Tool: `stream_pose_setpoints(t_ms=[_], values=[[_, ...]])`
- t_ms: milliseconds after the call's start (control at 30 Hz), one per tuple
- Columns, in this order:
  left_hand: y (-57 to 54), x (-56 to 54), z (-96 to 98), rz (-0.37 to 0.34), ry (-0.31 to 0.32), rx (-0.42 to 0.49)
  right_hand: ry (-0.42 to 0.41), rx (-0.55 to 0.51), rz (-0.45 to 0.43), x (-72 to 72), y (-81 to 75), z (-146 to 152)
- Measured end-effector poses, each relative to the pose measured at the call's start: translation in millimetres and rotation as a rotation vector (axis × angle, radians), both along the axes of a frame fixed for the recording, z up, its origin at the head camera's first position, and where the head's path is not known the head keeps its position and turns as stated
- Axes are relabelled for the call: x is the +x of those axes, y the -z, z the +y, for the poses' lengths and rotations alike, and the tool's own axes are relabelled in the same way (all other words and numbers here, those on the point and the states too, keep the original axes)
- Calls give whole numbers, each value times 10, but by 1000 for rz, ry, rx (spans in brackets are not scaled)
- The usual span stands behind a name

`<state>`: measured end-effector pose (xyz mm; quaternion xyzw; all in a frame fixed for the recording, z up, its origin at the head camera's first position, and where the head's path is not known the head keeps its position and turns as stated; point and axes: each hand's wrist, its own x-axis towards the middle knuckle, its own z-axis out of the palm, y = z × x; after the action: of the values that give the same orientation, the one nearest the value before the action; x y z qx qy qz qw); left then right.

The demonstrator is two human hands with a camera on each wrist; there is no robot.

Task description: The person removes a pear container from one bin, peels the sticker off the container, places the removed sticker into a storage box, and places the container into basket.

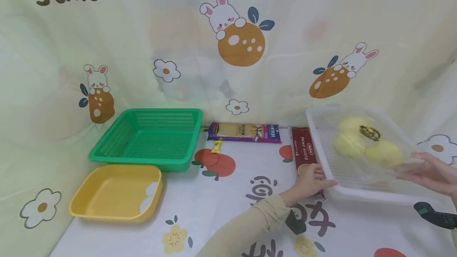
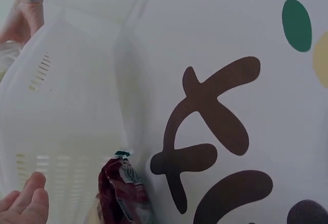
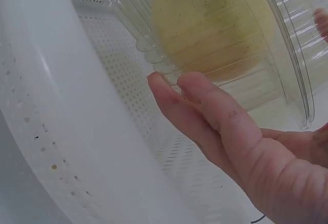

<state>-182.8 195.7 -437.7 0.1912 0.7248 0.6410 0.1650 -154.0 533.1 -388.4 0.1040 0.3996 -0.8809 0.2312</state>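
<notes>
A clear plastic box with pale yellow round fruits and a dark label is over the white basket on the right. My right hand holds this box at its near right side. In the right wrist view its fingers lie under the box, and a fingertip shows on the far side. My left hand grips the basket's near left corner, thumb on the rim. Beside that hand, a dark red spaghetti pack lies partly hidden along the basket.
On the left a green basket stands behind a yellow tub. A purple noodle pack lies at the back by the curtain, with a small yellow packet before it. A printed cloth covers table and wall.
</notes>
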Motion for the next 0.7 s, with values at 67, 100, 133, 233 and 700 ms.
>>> stream_pose_setpoints(t_ms=[67,100,133,233,700], values=[[15,-5,-7,4,-3,14,-29,6,31,19,-29,-3],[28,-13,-19,13,-3,15,-59,-12,48,30,-46,-2],[40,-26,-40,19,-2,15,-95,-47,60,37,-62,-5],[46,-95,-145,31,7,20,-191,-136,87,61,-102,-28],[-105,-524,-833,118,-23,6,-164,98,168,170,-218,-142]])
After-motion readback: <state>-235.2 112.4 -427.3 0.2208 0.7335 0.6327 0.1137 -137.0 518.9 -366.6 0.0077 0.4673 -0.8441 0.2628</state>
